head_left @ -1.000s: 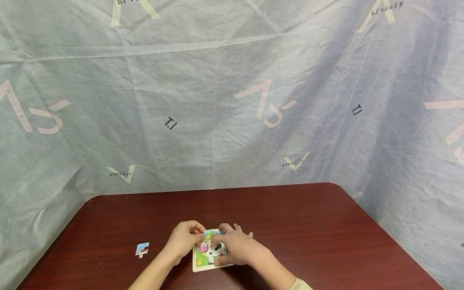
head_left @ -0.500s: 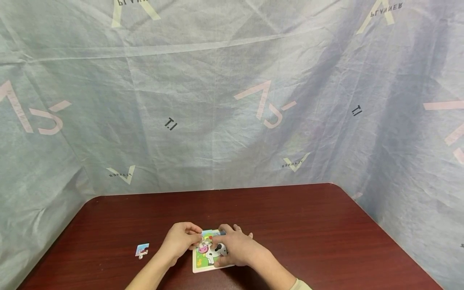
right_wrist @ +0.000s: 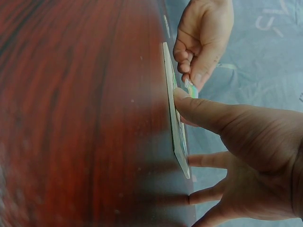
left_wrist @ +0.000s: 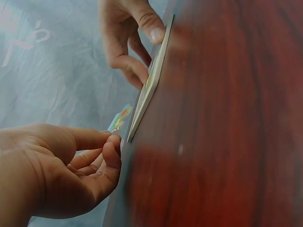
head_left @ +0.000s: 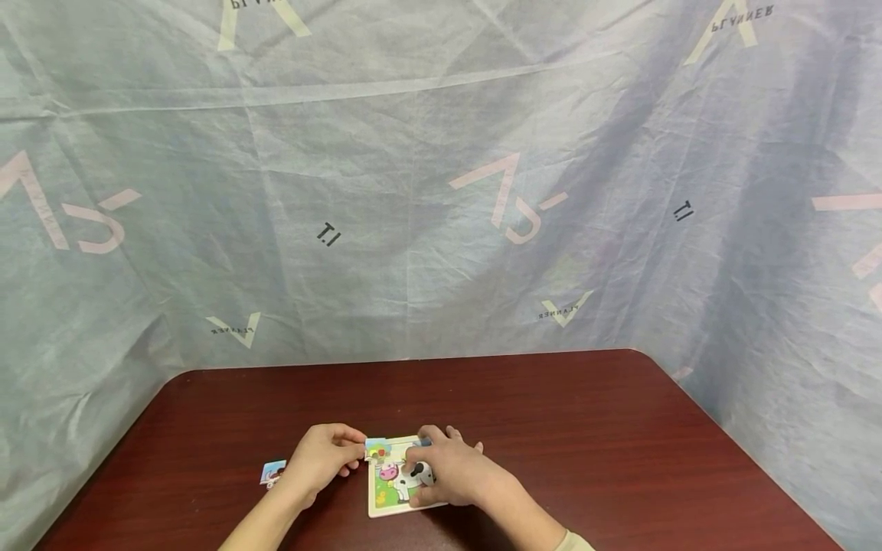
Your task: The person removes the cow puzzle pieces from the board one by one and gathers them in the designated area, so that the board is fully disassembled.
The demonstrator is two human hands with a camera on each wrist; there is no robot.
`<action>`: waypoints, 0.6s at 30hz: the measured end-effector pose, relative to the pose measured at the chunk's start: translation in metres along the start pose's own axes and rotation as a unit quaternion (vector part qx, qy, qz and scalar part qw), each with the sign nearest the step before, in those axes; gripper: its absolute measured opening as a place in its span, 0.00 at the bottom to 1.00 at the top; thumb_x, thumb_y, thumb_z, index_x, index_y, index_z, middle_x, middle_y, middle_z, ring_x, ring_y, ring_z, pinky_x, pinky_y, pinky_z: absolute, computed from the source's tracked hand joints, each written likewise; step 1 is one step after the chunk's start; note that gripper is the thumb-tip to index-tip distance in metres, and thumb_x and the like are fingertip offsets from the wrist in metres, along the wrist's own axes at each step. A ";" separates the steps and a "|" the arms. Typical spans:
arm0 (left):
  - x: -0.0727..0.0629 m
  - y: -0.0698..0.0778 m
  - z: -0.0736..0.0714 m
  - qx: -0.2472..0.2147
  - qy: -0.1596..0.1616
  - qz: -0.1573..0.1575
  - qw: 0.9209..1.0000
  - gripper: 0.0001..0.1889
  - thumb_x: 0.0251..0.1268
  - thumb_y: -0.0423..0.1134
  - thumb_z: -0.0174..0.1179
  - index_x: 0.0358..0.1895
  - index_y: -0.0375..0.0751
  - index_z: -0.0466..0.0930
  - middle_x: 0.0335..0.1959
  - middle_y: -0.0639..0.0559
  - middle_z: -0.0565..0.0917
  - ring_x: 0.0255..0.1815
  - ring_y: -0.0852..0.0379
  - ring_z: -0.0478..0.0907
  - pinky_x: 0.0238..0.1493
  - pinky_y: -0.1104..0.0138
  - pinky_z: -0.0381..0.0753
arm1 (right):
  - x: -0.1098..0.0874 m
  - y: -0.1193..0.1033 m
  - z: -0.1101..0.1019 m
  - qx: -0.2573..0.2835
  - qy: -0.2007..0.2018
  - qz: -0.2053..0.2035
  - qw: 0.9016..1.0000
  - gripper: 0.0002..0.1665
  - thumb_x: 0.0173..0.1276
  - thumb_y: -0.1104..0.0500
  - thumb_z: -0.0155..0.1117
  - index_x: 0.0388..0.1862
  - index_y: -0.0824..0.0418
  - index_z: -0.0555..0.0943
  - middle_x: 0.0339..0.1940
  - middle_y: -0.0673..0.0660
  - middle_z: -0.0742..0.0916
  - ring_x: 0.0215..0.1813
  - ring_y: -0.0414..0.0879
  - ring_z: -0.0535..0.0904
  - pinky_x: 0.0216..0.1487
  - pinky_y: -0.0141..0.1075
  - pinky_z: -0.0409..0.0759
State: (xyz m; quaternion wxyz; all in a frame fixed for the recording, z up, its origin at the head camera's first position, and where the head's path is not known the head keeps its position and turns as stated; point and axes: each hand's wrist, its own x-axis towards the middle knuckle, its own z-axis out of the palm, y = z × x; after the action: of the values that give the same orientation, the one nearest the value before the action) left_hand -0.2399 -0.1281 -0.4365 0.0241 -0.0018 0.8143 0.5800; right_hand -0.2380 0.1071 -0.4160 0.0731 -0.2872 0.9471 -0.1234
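My left hand (head_left: 318, 465) pinches a small puzzle piece (head_left: 377, 450) between thumb and fingertips. Blue and green with a red spot, the piece overlaps the upper left corner of the cow puzzle board (head_left: 387, 499) in the head view. In the left wrist view the puzzle piece (left_wrist: 121, 117) is held up on edge, near the board's end. My right hand (head_left: 455, 471) rests across the board's right side with fingers spread. Its thumb (right_wrist: 199, 109) presses on the board, and other fingertips reach past its edge. A pale bare strip shows along the board's top.
Another puzzle piece (head_left: 272, 473), blue with dark red, lies on the table left of the board, partly behind the left wrist. The dark red wooden table (head_left: 551, 421) runs back to a grey fabric curtain (head_left: 406, 229) with printed letters.
The left hand has drawn back leftward from the board, bringing the pinched puzzle piece to the corner and uncovering more of the picture. The right hand has stayed in place on the board.
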 end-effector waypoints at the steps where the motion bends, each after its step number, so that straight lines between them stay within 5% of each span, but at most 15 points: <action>1: 0.000 0.000 -0.002 0.000 0.002 0.000 1.000 0.06 0.63 0.25 0.63 0.41 0.29 0.84 0.29 0.46 0.83 0.26 0.53 0.78 0.27 0.63 0.80 | 0.000 0.000 0.000 0.002 -0.001 -0.001 1.000 0.17 0.58 0.39 0.76 0.44 0.35 0.81 0.70 0.51 0.71 0.68 0.67 0.68 0.49 0.75 0.71; 18: -0.007 -0.012 -0.036 0.000 0.005 -0.018 1.000 0.08 0.62 0.25 0.64 0.44 0.28 0.82 0.29 0.46 0.83 0.26 0.53 0.77 0.25 0.65 0.78 | -0.001 0.001 0.001 0.003 0.015 -0.010 1.000 0.17 0.57 0.41 0.78 0.43 0.37 0.82 0.67 0.51 0.72 0.65 0.66 0.70 0.47 0.76 0.71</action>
State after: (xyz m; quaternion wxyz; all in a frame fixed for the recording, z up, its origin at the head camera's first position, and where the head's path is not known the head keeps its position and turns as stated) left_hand -0.2340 -0.1663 -0.4357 0.0306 -0.0189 0.8139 0.5798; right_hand -0.2376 0.1077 -0.4173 0.0588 -0.2943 0.9449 -0.1308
